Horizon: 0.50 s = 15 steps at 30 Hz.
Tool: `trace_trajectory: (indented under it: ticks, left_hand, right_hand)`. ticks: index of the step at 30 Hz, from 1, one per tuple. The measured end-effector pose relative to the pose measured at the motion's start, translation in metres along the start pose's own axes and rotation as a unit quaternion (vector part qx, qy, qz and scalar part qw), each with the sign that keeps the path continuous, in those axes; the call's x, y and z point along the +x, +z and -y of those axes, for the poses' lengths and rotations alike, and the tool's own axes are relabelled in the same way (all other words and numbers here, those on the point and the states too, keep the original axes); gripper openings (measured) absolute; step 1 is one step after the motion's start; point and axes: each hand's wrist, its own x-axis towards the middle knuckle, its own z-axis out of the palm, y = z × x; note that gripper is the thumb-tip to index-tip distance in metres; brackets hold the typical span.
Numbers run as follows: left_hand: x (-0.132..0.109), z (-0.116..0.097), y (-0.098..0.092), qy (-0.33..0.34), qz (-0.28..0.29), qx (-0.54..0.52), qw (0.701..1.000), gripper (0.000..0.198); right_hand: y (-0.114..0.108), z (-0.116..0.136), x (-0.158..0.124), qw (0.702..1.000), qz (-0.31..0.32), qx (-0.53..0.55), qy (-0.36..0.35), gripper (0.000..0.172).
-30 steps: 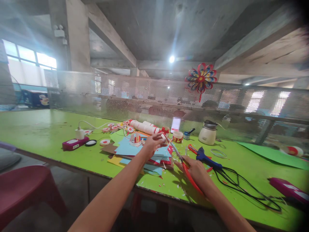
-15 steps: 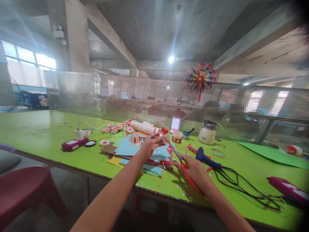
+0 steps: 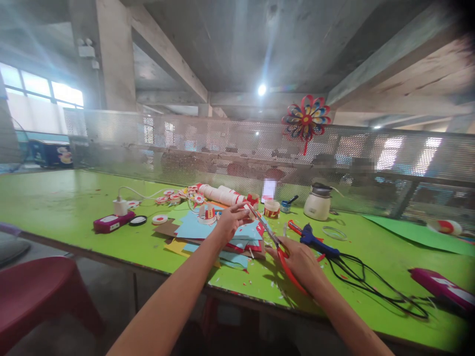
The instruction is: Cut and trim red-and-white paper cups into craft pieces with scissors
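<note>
Centre | your left hand (image 3: 230, 222), fingers pinching a white piece (image 3: 249, 212) | your right hand (image 3: 302, 262), fingers clamped on scissors (image 3: 273, 238) | risk: nicked fingertips, blades lying so close

1. I wear the single camera on my head, so it looks from behind and above my left hand (image 3: 230, 225) and right hand (image 3: 298, 258).
2. It faces forward over the green table (image 3: 70, 200) to the mesh partition (image 3: 222, 136), wide enough to take in the ceiling (image 3: 237, 44).
3. My hands are in the lower half, fairly near; the partition stands farther off, beyond the table.
</note>
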Motion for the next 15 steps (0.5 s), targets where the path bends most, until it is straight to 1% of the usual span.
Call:
trace_trajectory:
  ticks: [4,9,15]
  left_hand:
    - [0.0011,0.0004,-0.0005,0.006,-0.007,-0.001,1.0,0.04]
    - [0.0011,0.0002,-0.0004,0.002,-0.01,0.004,1.0,0.039]
    - [0.0002,0.0009,-0.0009,-0.006,-0.016,0.01,1.0,0.035]
  right_hand:
    - [0.0022,-0.0013,-0.0001,1.0,-0.002,-0.013,0.003,0.047]
    - [0.002,-0.0013,-0.0003,1.0,0.0,-0.029,0.0,0.048]
    - [-0.0013,0.0008,-0.0009,0.999,0.003,-0.046,-0.001,0.041]
